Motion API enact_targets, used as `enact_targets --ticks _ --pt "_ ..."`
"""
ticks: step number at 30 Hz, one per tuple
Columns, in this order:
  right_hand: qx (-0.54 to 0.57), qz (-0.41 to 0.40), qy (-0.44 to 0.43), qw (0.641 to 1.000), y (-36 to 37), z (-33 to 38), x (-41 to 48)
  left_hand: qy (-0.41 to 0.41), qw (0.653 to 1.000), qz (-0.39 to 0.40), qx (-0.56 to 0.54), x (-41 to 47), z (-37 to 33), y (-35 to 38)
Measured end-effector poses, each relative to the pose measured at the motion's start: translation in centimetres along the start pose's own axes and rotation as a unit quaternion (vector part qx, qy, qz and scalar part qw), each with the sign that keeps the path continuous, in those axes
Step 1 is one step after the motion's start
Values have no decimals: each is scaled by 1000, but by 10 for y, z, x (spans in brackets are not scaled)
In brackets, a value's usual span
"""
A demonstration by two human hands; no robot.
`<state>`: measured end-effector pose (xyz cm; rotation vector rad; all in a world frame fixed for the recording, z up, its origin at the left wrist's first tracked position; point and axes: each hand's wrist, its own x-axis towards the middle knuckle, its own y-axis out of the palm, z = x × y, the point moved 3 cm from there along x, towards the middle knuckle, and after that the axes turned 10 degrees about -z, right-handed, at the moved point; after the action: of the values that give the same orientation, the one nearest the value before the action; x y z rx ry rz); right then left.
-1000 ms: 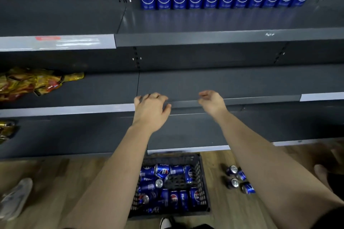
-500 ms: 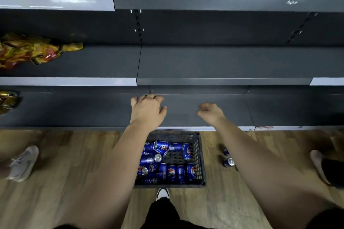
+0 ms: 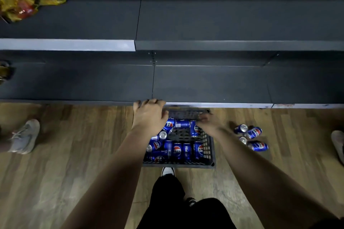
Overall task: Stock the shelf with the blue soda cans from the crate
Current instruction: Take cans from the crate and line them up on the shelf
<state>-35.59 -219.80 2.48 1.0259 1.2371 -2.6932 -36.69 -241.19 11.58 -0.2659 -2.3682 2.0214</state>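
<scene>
Soda cans (image 3: 177, 151) lie loose in the crate (image 3: 210, 154), just beneath our left hand (image 3: 149, 115), which we hold spread and empty to reach down; our right hand (image 3: 209, 122) alongside is too blurred to judge.

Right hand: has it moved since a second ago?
Yes. The right hand has dropped from in front of the shelf edge down to the far rim of the crate, just above the cans inside.
</scene>
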Motion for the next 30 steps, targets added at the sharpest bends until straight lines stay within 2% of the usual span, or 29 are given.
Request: enact_targets --ticks 5,10,19,30 --pt "19 20 17 999 58 -54 51 -2 1000 5 5 12 11 95" --pt "7 29 35 999 129 -117 115 -14 999 46 3 27 25 210" --pt "4 70 22 997 248 -199 221 -23 999 21 -4 42 59 377" --pt "-25 126 -46 991 345 -229 264 -44 999 13 -17 21 100 477"
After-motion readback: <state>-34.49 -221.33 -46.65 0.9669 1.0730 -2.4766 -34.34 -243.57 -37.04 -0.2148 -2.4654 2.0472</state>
